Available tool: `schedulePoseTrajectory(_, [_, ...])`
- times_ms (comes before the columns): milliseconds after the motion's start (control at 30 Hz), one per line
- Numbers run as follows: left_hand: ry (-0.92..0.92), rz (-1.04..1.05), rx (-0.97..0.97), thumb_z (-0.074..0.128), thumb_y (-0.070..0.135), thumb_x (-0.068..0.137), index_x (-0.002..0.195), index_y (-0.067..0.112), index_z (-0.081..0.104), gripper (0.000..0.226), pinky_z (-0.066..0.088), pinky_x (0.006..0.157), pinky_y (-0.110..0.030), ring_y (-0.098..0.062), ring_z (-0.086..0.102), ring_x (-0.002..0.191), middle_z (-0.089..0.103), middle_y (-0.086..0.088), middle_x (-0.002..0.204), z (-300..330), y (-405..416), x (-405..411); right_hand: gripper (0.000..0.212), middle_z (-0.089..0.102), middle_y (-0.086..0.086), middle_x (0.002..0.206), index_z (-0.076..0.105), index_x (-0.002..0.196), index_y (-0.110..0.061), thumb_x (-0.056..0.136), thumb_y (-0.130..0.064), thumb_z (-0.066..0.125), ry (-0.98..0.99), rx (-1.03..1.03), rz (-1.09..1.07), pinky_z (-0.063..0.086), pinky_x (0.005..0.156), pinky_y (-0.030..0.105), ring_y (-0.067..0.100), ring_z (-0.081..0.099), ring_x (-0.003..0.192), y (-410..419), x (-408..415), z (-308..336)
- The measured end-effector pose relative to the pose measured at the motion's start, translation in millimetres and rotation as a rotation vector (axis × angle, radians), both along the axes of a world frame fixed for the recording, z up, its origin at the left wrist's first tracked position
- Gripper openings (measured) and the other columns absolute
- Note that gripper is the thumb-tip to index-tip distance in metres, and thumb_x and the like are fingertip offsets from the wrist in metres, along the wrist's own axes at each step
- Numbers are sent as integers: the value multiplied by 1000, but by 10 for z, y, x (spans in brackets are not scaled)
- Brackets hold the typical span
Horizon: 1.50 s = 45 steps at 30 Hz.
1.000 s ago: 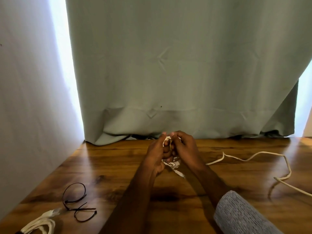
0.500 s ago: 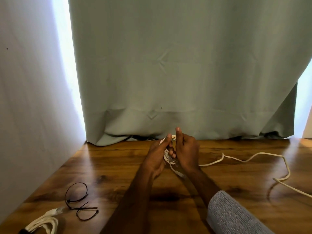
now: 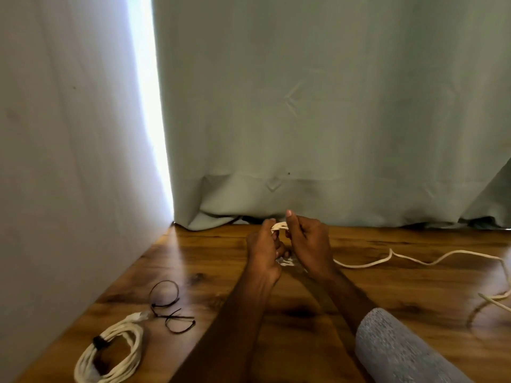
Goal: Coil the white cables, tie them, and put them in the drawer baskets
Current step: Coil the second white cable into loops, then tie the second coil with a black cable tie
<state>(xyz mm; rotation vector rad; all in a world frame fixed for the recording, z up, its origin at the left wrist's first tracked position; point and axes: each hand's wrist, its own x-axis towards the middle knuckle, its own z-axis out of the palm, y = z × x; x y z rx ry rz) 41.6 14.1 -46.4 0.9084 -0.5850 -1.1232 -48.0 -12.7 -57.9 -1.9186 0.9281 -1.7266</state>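
A pale green curtain point(image 3: 318, 106) hangs across the back of a wooden table point(image 3: 210, 266), its hem bunched on the tabletop, with a plain wall point(image 3: 63, 134) closing in the left side and bright light showing through the gap between them. A person's two forearms reach forward over the table, the right one in a grey knit sleeve point(image 3: 398, 352) pushed up the arm. The left hand point(image 3: 262, 252) and right hand point(image 3: 309, 244) meet just above the tabletop near the curtain hem, fingers curled, each gripping part of a white cable point(image 3: 279, 225) bunched between them; its loose length trails off across the wood to the right. At the near left corner lies a coiled white cable point(image 3: 110, 352), bound with a dark tie. Just beside it, several black cable ties point(image 3: 168, 308) rest loose on the wood.
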Motion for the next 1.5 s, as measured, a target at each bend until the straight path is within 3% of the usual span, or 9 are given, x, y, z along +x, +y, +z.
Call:
schedulePoseTrajectory(133, [-69,68,-42,56,16,93,65,9,55,29,28,39,-20,-10,29,28,42,-4,48,18,281,466,52,68,14,66,70,72,-7,104,-42,49,117,158,222,45,59,31,14,64,59,187,235,63])
schedulePoseTrajectory(333, [-116,315,-51,56,10,91,62,11,47,30,31,39,-21,-12,26,27,35,0,42,189,796,1312,37,74,-2,80,74,86,-21,107,-29,45,-10,268,339,53,75,31,13,68,77,437,846,82])
schedulePoseTrajectory(467, [-106,500,-22,59,14,89,63,11,48,28,33,44,-25,-15,25,32,37,0,46,279,1048,1848,23,71,-1,76,66,72,-25,94,-19,63,320,256,296,57,75,41,15,65,73,517,1183,-60])
schedulePoseTrajectory(533, [-119,566,-10,58,15,88,63,11,47,28,32,47,-26,-17,25,33,35,-1,46,301,1135,2048,23,71,-4,77,65,71,-29,91,-16,65,484,278,361,57,69,36,12,66,73,615,1337,-138])
schedulePoseTrajectory(633, [-168,621,23,58,17,88,64,7,51,27,34,46,-26,-18,29,33,33,-4,46,274,1205,2230,15,72,0,89,69,89,-30,90,-15,66,610,297,415,54,63,28,12,66,72,677,1538,-252])
schedulePoseTrajectory(733, [-193,629,47,58,19,88,64,6,52,28,35,46,-26,-18,31,32,33,-4,43,230,1205,2301,21,71,3,105,71,109,-25,88,-24,71,669,299,375,58,76,30,14,69,84,645,1695,-371])
schedulePoseTrajectory(900, [-223,623,66,58,20,88,69,4,56,25,38,48,-28,-19,34,35,36,-8,49,163,1140,2337,18,73,4,100,75,106,-19,89,-25,70,641,337,330,62,73,34,10,72,74,594,1799,-434])
schedulePoseTrajectory(1133, [-196,612,58,58,19,89,67,5,54,26,37,44,-25,-18,32,32,35,-6,49,137,1032,2280,11,71,-10,86,76,83,-23,91,-18,70,605,270,306,44,62,9,-2,63,75,558,1778,-448])
schedulePoseTrajectory(1500, [-192,598,14,60,17,89,62,6,50,31,36,44,-24,-17,32,29,37,-7,49,217,778,1972,12,72,-3,76,75,80,-14,92,-15,71,134,455,249,50,63,24,8,64,69,348,1350,-317])
